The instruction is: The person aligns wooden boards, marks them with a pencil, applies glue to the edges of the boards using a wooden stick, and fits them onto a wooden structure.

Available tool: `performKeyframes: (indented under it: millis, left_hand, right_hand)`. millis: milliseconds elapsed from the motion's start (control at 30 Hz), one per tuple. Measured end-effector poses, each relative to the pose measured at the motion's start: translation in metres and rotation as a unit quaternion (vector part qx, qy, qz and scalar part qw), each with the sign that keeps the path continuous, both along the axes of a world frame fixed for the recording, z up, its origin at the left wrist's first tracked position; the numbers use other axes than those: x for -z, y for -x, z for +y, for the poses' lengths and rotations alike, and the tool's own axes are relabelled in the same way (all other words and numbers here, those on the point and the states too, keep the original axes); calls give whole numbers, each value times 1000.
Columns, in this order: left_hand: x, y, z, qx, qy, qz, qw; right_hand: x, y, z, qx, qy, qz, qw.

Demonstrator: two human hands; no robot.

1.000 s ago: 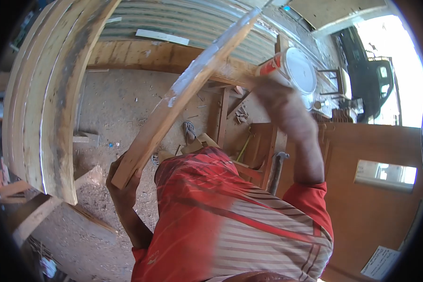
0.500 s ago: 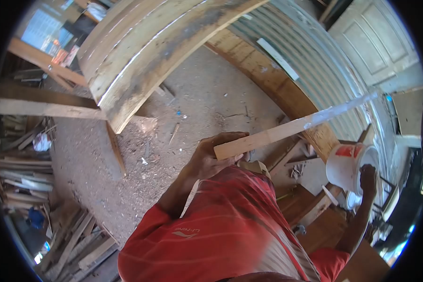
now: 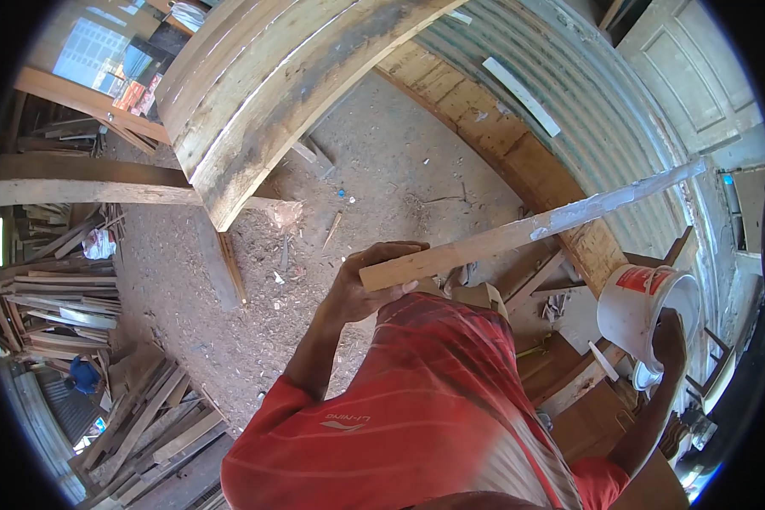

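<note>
the shirt (image 3: 365, 425) is red, with thin pale stripes, a whitish logo on the front (image 3: 343, 423) and a greyish part low on its right side. the strip of wood (image 3: 476, 246) is light tan at the near end, its far part streaked with whitish lavender. the bucket (image 3: 620, 319) is white with a red label (image 3: 642, 279). bright white lines and a sooty, blackish stain run along the honey-coloured boards (image 3: 263, 110). the corrugated sheet (image 3: 599, 127) is banded grey-green; the floor (image 3: 174, 272) is dusty brown, flecked pale.
</note>
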State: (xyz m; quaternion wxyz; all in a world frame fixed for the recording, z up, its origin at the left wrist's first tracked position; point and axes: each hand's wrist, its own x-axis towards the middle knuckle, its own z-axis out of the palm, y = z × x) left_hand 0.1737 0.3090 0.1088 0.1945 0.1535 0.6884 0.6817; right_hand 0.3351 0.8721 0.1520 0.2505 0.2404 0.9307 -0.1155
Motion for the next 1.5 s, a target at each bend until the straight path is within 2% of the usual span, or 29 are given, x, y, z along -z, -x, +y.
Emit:
performKeyframes:
  millis: [100, 200, 267, 333, 400, 467, 567, 667, 733, 800, 867, 967, 1067, 1133, 1200, 1300, 1500]
  left_hand:
    - [-2, -2, 1, -17, 35, 7, 999]
    - [-5, -10, 4, -66, 75, -11, 995]
    - [3, -11, 0, -62, 111, -31, 991]
    - [32, -13, -18, -33, 183, -8, 983]
    - [50, -18, -26, -42, 244, -69, 966]
    - [53, -17, -15, -44, 185, 9, 982]
    - [50, -15, -7, -37, 189, 11, 981]
    - [67, -1, -16, 70, 180, 169, 966]
    - [64, 3, -15, 86, 161, 189, 965]
    - [88, 9, -28, 106, 175, 270, 941]
    - [74, 23, -25, 147, 165, 461, 859]
    - [56, 16, -17, 102, 96, 179, 974]
    - [59, 17, -17, 87, 39, 45, 994]
    - [55, 19, -17, 94, 21, 44, 994]
    - [56, 22, -19, 107, 10, 43, 993]
    - [62, 27, -23, 133, 15, 27, 991]
    - [70, 33, -27, 162, 25, 8, 986]
  right_hand:
    - [42, -38, 35, -171, -99, 162, 967]
    - [-21, 11, -7, -7, 63, 10, 998]
    - [-49, 12, -13, 115, 106, -6, 988]
    - [-61, -11, 6, 95, 85, 31, 991]
    - [-70, -43, 14, 160, 175, 130, 963]
    - [-90, -50, -12, 209, 169, 150, 951]
    - [-86, -74, -28, 274, 183, 219, 919]
    - [-78, -88, -40, 293, 112, 276, 908]
    - [-73, -86, -56, 328, 86, 307, 889]
    - [-87, -74, -85, 310, 67, 304, 899]
    - [-101, -56, -137, 298, 103, 369, 875]
    - [-89, -37, -191, 233, 218, 419, 850]
    - [-79, 1, -253, 168, 283, 399, 856]
    - [-65, 23, -282, 124, 328, 383, 855]
    - [-61, 45, -308, 90, 305, 337, 886]
    - [-49, 62, -331, 56, 199, 326, 923]
    - [-56, 74, -351, -94, -80, 421, 899]
